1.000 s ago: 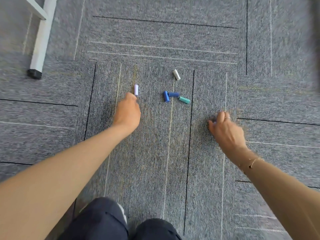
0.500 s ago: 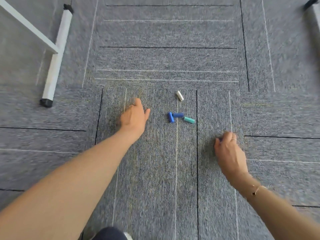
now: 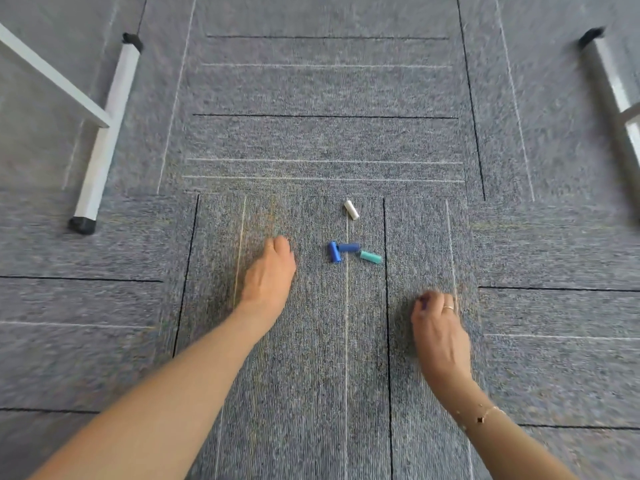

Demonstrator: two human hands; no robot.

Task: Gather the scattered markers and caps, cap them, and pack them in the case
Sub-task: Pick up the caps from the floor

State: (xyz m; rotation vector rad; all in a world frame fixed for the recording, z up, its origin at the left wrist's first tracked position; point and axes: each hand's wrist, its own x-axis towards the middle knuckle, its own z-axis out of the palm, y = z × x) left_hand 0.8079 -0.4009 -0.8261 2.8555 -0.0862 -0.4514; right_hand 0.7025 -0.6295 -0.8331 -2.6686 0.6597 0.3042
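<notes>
Three small caps lie together on the grey carpet: a blue cap (image 3: 334, 251), a darker blue cap (image 3: 348, 247) and a teal cap (image 3: 370, 257). A white cap (image 3: 351, 209) lies apart, a little farther away. My left hand (image 3: 272, 271) is just left of the cluster, knuckles up. Its fingers are curled down over the spot where a lilac cap lay, and the cap is hidden under them. My right hand (image 3: 438, 323) is nearer me on the right. Its fingertips pinch a small dark purple piece (image 3: 422, 301), mostly hidden. No case or marker body is in view.
A white table leg with a black foot (image 3: 100, 157) lies along the floor at the far left, joined by a white crossbar (image 3: 52, 74). Another pale leg (image 3: 613, 88) runs along the far right. Carpet tiles fill everything between them.
My left hand reached the lilac cap and curled its fingers over it, so the cap is hidden. My right hand drew back slightly, still pinching. The camera tilted up, bringing both table legs into view.
</notes>
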